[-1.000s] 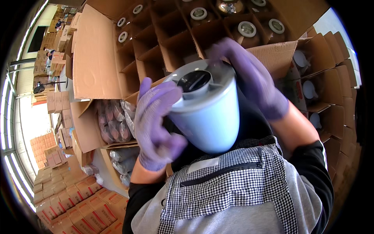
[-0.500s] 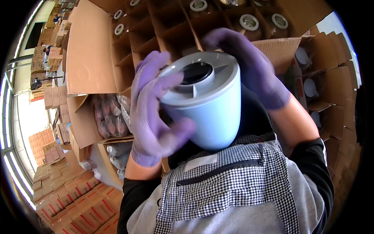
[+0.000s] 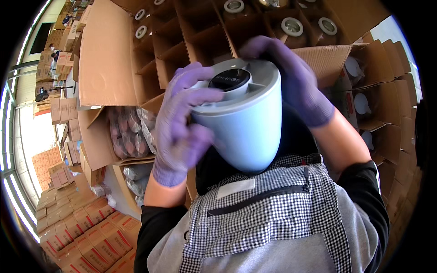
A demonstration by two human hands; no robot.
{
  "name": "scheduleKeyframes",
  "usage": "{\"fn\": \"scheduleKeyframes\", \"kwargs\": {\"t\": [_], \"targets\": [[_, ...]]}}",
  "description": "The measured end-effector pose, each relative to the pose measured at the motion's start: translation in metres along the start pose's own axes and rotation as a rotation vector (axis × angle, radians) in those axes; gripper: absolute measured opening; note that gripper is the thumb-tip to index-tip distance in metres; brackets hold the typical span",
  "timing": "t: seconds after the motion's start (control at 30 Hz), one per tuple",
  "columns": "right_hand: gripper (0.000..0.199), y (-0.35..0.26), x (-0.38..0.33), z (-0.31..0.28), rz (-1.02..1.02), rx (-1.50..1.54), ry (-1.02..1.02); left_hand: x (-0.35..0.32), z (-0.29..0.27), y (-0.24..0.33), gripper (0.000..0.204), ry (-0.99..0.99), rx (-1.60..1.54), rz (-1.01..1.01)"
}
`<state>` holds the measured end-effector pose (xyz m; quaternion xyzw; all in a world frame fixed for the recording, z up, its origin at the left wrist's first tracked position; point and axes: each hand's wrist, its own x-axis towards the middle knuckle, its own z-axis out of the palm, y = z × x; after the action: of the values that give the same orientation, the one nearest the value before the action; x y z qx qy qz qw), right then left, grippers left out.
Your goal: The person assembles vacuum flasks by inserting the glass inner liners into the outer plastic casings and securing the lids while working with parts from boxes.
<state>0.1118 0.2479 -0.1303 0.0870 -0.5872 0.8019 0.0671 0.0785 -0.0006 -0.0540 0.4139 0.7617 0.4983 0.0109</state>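
Observation:
In front of my body is a light blue, tapered vessel (image 3: 248, 132), its wide grey end facing up and its narrow end down by my apron. A round black cap (image 3: 230, 79) sits in the middle of that grey end. My right hand (image 3: 291, 75), in a purple glove, curls around the vessel's far right side; some of its fingertips are hidden. My left hand (image 3: 184, 113), gloved alike, has its fingers stretched over the grey end beside the cap. Its thumb is blurred and stands off the vessel's side.
Behind the vessel stands an open carton (image 3: 107, 59) with cardboard dividers and several rimmed glass pieces (image 3: 292, 27). Below its left flap, another box holds wrapped pinkish items (image 3: 129, 132). Opened cartons (image 3: 389, 102) line the right; stacked cartons (image 3: 98, 236) fill the lower left.
My left hand has shifted slightly up, its fingers further over the grey end and its thumb drawn left. My right hand stays at the vessel, which has barely moved.

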Motion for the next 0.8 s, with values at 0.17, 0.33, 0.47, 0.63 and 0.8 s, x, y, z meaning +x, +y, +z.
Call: {"fn": "scheduleKeyframes", "kwargs": {"t": [0.17,0.33,0.47,0.63,0.8], "targets": [[0.061,0.057,0.048,0.015,0.333,1.015,-0.522,0.027,0.043,0.072,0.086,-0.204,0.698,0.066],[0.038,-0.017,-0.033,0.005,-0.227,-0.336,-0.153,-0.029,-0.002,-0.016,0.047,-0.026,0.107,0.135],[0.024,-0.045,-0.034,0.003,-0.448,-0.648,-0.233,-0.028,0.018,-0.062,0.052,0.095,-0.405,0.082],[0.031,0.009,0.014,0.000,0.098,0.137,-0.021,0.008,-0.001,0.030,0.066,-0.044,0.200,0.115],[0.053,0.060,0.050,0.011,0.370,0.960,-0.477,0.031,0.046,0.068,0.073,-0.142,0.699,0.018]]}}
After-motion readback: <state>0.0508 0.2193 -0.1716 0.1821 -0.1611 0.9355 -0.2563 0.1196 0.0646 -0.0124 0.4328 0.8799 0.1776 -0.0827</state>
